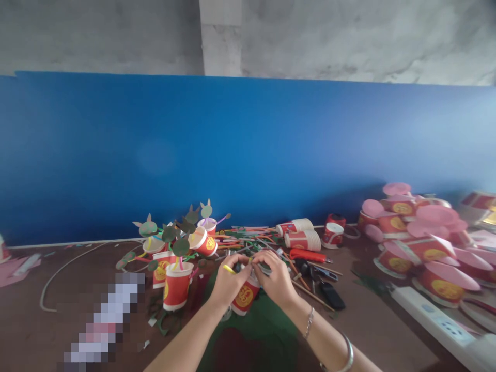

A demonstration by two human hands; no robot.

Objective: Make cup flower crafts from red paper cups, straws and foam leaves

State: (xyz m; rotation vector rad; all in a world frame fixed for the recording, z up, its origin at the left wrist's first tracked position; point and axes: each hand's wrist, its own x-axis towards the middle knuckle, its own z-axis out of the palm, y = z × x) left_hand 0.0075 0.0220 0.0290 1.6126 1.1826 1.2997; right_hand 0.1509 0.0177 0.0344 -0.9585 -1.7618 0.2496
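Observation:
A red paper cup (244,299) with a yellow emblem sits tilted in front of me, its rim partly covered by my fingers. My left hand (228,279) is closed at the cup's upper left, and a yellow straw (229,269) sticks out from its fingers. Over the right side of the rim, my right hand (274,274) is closed too, thumb and fingertips pinched against the left fingertips. A tiny yellowish bit shows between the two hands; what the right fingers grip is mostly hidden. Beneath the cup lies something dark green (261,336).
At left stand red cups (177,287) with green paper heads and straw arms. Loose straws (248,237), stacked cups (303,241), a red-handled tool (309,256) and keys with a black fob (332,295) lie behind. Pink-topped cups (439,281) and a power strip (430,315) are at right.

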